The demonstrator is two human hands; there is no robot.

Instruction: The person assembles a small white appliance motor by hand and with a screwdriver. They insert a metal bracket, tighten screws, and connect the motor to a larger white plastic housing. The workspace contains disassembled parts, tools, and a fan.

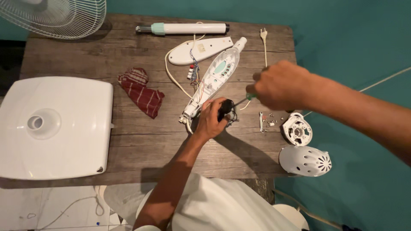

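Two hands on a small motor

Both arms reach over the wooden table (pixel 128 145). Biggest nearby is the white base (pixel 55 128), then the open housing (pixel 216 77). Right hand (pixel 280 85) comes in from the right, fist closed round a green-handled screwdriver (pixel 245 99). Left hand (pixel 210 119) curls its fingers around the black motor (pixel 225 109) at the housing's lower end. Screws (pixel 270 121) lie loose just beside.

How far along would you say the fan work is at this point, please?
Done: the fan is stripped down, with the square base, grille, pole and vented rear cover lying apart, and the control housing open. In hand: the left hand holds the black motor part while the right hand applies a screwdriver. Left: nothing is reassembled.
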